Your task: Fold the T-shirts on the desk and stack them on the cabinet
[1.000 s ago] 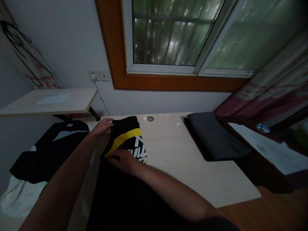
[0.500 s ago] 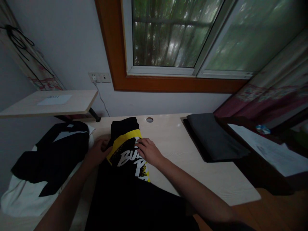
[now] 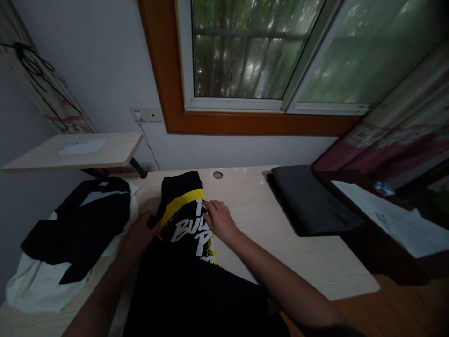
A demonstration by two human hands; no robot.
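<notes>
A folded black shirt [image 3: 181, 220] with a yellow band and white lettering lies on the pale desk, its far end towards the wall. At its left edge, my left hand [image 3: 140, 232] has its fingers bent in and closed on the fabric. My right hand [image 3: 220, 221] grips the right edge beside the lettering, fingers curled and thumb over the print. The near part of the shirt merges with dark cloth below, so its end cannot be made out.
Left of the shirt is a pile of black clothing [image 3: 94, 210] over white cloth [image 3: 35, 285]. A raised shelf [image 3: 115, 150] stands behind it. To the right lie a dark grey folded item [image 3: 308, 199] and paper sheets [image 3: 393, 217]. The desk [image 3: 259, 210] has a round cable hole [image 3: 218, 175].
My right hand has drawn slightly right, from over the lettering to the shirt's edge, uncovering more print. My left hand has shifted slightly down at the left edge. The shirt stays nearly in place.
</notes>
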